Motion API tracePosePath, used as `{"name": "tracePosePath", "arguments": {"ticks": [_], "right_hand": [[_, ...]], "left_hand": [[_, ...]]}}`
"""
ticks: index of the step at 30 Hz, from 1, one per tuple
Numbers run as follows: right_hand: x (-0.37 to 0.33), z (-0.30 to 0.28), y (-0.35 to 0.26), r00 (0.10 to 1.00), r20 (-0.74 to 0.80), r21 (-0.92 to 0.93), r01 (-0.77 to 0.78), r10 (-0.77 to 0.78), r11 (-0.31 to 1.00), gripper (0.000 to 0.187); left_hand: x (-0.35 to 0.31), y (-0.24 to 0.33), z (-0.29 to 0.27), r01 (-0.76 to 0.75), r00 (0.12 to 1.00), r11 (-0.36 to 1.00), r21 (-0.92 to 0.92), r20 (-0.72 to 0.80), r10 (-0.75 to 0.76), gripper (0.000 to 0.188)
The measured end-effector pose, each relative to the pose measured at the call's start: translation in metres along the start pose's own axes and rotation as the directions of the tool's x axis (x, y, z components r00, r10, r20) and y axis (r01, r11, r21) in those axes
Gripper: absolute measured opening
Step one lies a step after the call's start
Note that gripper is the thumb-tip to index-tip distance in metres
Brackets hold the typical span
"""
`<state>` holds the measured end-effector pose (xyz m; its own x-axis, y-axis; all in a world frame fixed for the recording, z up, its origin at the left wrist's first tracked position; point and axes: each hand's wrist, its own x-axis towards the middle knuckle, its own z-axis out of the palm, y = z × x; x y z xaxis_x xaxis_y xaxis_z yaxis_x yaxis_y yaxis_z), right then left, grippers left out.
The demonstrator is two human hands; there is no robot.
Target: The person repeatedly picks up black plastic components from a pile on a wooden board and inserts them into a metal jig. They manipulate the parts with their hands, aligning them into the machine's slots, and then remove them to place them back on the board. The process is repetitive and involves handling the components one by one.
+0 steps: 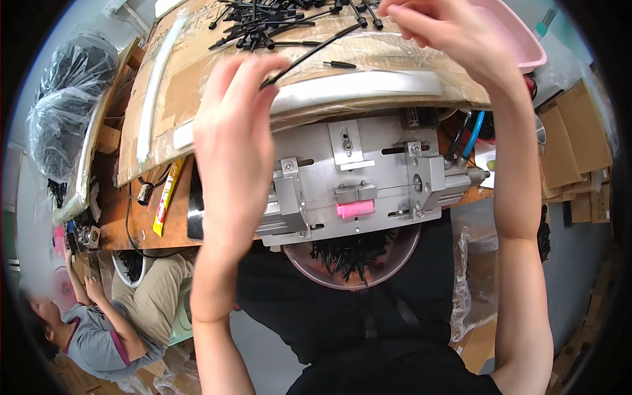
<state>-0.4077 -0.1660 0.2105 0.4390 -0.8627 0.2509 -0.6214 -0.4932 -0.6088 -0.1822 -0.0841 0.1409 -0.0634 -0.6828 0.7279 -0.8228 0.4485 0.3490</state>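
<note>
My left hand (pixel 238 131) is raised over the front edge of the cardboard-covered surface, fingers pinched on a thin black plastic rod (pixel 316 52). The rod slants up to the right, its far tip by a pile of similar black rods with knobbed ends (pixel 260 25). Right of that pile, my right hand (pixel 444 29) hovers with fingers apart and nothing visible in them. Below the hands is a metal fixture (pixel 319 145) with a clamp block on each side. A pink piece (pixel 355 209) sits at its middle, under a small metal block (pixel 355 192).
A bowl of black pieces (pixel 352 260) sits under the fixture, above my lap. A pink bin (pixel 520 33) stands back right. A yellow packet (pixel 168 197) lies on the wooden bench, left. Another person (pixel 105 329) sits at lower left. Cardboard boxes (pixel 576 135) stack at right.
</note>
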Motion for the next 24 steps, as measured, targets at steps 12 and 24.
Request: {"name": "tracePosePath", "arguments": {"ticks": [12,24], "right_hand": [[-0.092,0.004,0.038,0.967,-0.239,0.646,0.225,-0.087,0.730,0.034],[-0.155,0.059,-0.006,0.881,-0.473,0.377,0.196,0.005,0.905,0.030]], "left_hand": [[-0.152,0.079,0.028,0.064,0.951,0.996,0.066,0.300,-0.081,0.059],[-0.155,0.085,0.031,0.033,0.902,0.985,0.168,0.419,-0.101,0.066]]}}
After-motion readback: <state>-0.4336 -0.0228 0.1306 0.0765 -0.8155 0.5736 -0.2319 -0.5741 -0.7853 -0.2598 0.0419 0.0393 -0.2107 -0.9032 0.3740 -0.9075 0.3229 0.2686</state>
